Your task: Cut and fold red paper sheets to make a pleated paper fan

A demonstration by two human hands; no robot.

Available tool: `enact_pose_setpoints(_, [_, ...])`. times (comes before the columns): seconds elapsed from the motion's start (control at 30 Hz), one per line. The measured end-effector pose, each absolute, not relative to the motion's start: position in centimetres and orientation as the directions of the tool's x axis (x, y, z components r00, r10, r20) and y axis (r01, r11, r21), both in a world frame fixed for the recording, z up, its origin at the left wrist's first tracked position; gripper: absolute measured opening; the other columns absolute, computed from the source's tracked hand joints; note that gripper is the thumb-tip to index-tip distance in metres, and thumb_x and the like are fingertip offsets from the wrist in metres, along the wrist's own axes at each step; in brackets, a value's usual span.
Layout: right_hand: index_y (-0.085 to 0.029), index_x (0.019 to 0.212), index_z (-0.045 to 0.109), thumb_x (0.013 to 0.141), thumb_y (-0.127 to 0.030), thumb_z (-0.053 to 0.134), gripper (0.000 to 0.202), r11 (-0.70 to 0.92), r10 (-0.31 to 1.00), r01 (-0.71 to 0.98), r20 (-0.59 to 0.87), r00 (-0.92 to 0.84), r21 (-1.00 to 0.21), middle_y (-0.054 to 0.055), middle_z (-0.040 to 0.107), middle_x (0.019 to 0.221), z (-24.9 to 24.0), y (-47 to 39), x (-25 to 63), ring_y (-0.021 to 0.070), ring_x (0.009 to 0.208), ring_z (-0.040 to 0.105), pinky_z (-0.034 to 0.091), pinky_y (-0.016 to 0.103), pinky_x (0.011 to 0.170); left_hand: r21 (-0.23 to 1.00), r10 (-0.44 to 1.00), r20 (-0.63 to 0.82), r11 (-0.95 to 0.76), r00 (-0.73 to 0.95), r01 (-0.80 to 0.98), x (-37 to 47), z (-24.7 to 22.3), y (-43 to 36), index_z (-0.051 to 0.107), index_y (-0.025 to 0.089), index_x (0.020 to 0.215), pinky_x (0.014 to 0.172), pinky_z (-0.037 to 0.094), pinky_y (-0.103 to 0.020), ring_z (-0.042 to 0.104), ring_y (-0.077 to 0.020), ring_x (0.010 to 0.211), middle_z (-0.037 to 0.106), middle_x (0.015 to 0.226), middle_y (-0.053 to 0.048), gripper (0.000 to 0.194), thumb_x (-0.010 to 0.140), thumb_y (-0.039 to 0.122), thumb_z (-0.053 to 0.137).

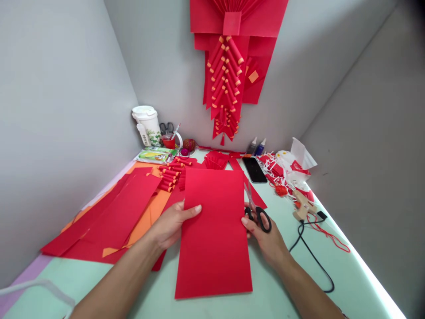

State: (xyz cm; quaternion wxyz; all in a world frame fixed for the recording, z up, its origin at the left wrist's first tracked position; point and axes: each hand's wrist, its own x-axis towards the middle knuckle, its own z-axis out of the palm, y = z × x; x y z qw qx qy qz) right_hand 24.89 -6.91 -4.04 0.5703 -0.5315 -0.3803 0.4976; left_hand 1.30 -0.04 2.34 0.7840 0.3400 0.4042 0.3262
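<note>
A rectangular sheet of red paper [214, 243] is held up over the table between both hands. My left hand [174, 223] grips its left edge, thumb on the front face and fingers hidden behind. At the right edge, my right hand [265, 237] pinches the paper with its thumb. That same hand also carries black-handled scissors [264, 219], blades pointing up and away from me. Whether the blades are fully closed I cannot tell.
Red and orange paper sheets [109, 217] lie at left, near small red paper rolls [169, 177]. Behind stand a white cup [148, 126] and red pot [168, 141]. At right are a phone [254, 170], paper scraps [275, 170] and a glue gun [303, 206] with its cord. Red firecracker decorations [226, 75] hang on the wall.
</note>
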Motion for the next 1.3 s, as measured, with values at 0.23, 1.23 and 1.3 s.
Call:
enact_pose_setpoints(0.23, [-0.026,0.121,0.061,0.076,-0.039,0.076,0.05,-0.058,0.951,-0.137,-0.097,0.293,-0.989,-0.002,0.059,0.083,-4.4,-7.0,25.3,0.0134,0.066,0.053,0.046,0.024,0.053,0.75,0.817,-0.396,0.551,0.419,-0.366,1.6,2.1,0.3,0.071,0.012,0.105,0.082,0.057,-0.033,0.073,-0.0249,0.091,0.077,0.102,-0.013,0.025,0.09,0.028,0.06])
enact_pose_setpoints(1.23, [-0.025,0.119,0.063,0.076,-0.036,0.076,0.045,-0.019,0.969,-0.218,-0.072,0.236,-0.976,0.0,0.065,0.09,-4.1,-6.6,25.4,0.0105,0.06,0.054,0.049,0.025,0.055,0.739,0.792,-0.467,0.594,0.394,-0.319,1.9,1.7,0.4,0.069,0.012,0.105,0.083,0.059,-0.038,0.074,-0.0274,0.088,0.078,0.094,-0.013,0.021,0.086,0.014,0.06])
enact_pose_setpoints(1.3, [-0.026,0.118,0.063,0.077,-0.035,0.076,0.044,-0.015,0.971,-0.212,-0.064,0.229,-0.977,-0.001,0.063,0.09,-4.0,-6.7,25.3,0.0101,0.061,0.055,0.049,0.025,0.055,0.747,0.804,-0.456,0.579,0.381,-0.327,1.8,1.7,0.4,0.069,0.013,0.106,0.081,0.059,-0.038,0.074,-0.0272,0.09,0.077,0.097,-0.013,0.021,0.086,0.014,0.06])
